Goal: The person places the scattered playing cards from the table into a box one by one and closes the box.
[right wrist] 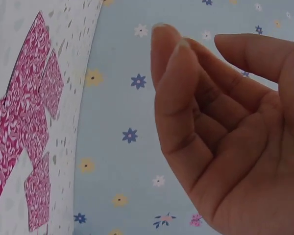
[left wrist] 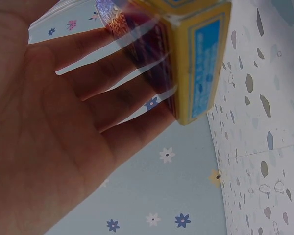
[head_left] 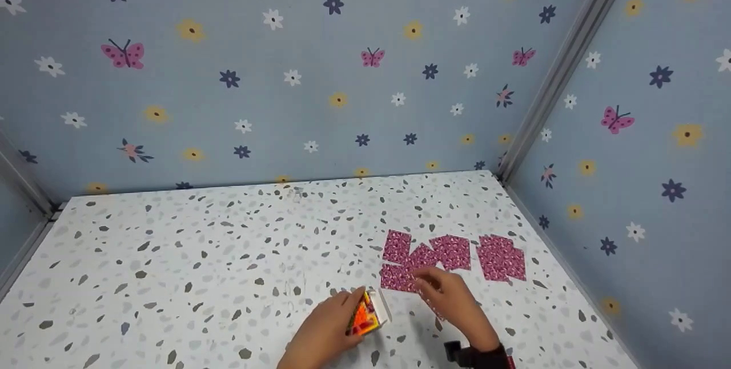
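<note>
Left hand [head_left: 320, 335] gripping glossy rectangular card box [head_left: 366, 313], right hand [head_left: 454, 300] loosely curled, holding nothing, over patterned pink cards [head_left: 451, 255]; speckled table [head_left: 200, 255]

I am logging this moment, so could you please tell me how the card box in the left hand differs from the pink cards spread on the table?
The card box is a thick yellow and orange block, while the pink cards are flat patterned squares. The left hand holds the box with its fingers along one side; the cards lie loose on the table, overlapping, with the right hand just over the nearest. Both sit near the table's front right.
</note>
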Tool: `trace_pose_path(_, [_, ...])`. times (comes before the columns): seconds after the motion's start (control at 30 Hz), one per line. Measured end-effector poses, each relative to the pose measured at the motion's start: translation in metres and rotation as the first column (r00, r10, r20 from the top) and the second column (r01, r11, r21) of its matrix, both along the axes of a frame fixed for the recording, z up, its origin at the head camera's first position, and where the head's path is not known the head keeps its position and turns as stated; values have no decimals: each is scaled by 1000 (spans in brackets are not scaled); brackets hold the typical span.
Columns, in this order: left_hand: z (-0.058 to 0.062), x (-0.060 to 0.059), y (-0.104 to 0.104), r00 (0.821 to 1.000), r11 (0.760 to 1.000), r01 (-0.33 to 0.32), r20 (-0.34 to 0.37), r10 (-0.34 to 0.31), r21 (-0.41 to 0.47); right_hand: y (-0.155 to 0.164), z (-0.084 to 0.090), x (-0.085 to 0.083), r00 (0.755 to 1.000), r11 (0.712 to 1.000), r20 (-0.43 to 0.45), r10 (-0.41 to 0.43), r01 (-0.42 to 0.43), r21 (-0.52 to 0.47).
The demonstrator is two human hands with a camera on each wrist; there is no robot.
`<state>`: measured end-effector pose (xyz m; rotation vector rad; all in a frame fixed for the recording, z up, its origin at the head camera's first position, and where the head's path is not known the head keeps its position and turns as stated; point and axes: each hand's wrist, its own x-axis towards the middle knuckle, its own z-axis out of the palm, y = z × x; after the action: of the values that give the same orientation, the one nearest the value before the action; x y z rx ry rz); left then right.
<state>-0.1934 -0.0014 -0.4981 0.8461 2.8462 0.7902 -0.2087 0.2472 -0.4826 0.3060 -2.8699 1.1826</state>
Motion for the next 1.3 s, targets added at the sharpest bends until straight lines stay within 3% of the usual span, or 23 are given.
trace_pose_path(0.17, [-1,0,0,1000,1000,-3,16,3,-13,16,-10,-5,990,986,19,-138,136,96])
trace_pose_path(0.33, [-1,0,1,1000,1000,1,15,-1,-13,25,-23,-9,974,968,83,-210,195,159])
trace_pose_path(0.6, [0,-1,1,999,1000,-4,54,4,-6,35,-35,-13,955,934,111,-275,238,268])
trace_pose_path(0.87, [0,0,1,998,1000,-3,56,4,-11,35,-45,-11,931,881,132,-340,266,392])
trace_pose_path(1.3, [1,-1,0,998,1000,5,64,-4,-10,40,-49,-7,922,867,149,-357,269,419])
